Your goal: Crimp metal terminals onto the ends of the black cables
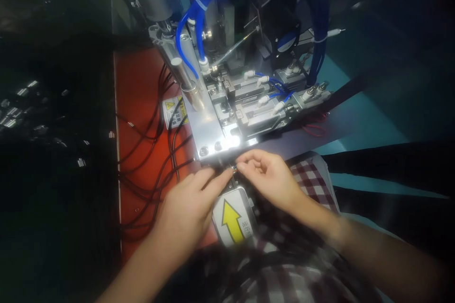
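My right hand (266, 174) pinches a tiny metal part (233, 168) between thumb and fingertips at the front edge of a metal machine plate (203, 128). From the left, my left hand (194, 201) reaches to the same spot. Its thumb tip is beside the small part, and its fingers lie bent against the plate's front edge; whether it grips anything is hidden. Just below the fingertips sits a white unit with a yellow arrow (230, 220) on top. The small part's exact kind is too small to make out.
Pneumatic cylinders (263, 118) with blue air hoses (201, 19) stand behind the plate. Black cables (156, 151) run over the red surface (133, 90) at left, near a warning label (175, 112). Small metal pieces (14, 116) lie on the dark area further left.
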Demonstrator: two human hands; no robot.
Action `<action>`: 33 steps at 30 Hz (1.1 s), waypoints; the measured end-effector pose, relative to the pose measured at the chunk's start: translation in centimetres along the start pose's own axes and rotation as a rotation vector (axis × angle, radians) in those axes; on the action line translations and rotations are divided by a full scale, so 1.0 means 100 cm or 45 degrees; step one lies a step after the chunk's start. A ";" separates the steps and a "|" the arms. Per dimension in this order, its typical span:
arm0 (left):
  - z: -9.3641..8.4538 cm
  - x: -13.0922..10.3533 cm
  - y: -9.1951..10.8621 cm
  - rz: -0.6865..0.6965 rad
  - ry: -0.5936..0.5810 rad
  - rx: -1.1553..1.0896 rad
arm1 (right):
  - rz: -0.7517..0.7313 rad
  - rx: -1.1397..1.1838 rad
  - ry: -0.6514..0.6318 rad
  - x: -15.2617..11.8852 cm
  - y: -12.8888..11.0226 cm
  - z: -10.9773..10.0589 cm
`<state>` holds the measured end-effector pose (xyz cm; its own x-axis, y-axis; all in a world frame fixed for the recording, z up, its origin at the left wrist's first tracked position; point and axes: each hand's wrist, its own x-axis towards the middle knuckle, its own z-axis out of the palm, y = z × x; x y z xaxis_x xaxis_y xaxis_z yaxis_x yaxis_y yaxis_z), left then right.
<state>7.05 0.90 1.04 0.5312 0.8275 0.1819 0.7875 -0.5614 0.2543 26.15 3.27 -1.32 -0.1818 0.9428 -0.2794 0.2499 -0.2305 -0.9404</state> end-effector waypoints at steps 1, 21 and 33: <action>0.000 0.000 0.000 0.000 0.006 0.000 | -0.007 0.002 0.002 0.001 0.000 0.001; 0.000 0.000 -0.001 0.000 -0.002 -0.034 | -0.177 -0.340 0.003 0.002 -0.001 0.001; 0.005 -0.005 -0.003 -0.078 0.079 -0.086 | -0.140 -0.340 0.040 0.001 -0.012 -0.003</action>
<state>6.71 0.69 0.37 0.4605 0.8594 0.2223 0.7941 -0.5107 0.3296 26.16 3.73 -0.12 -0.1932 0.9665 -0.1689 0.4726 -0.0591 -0.8793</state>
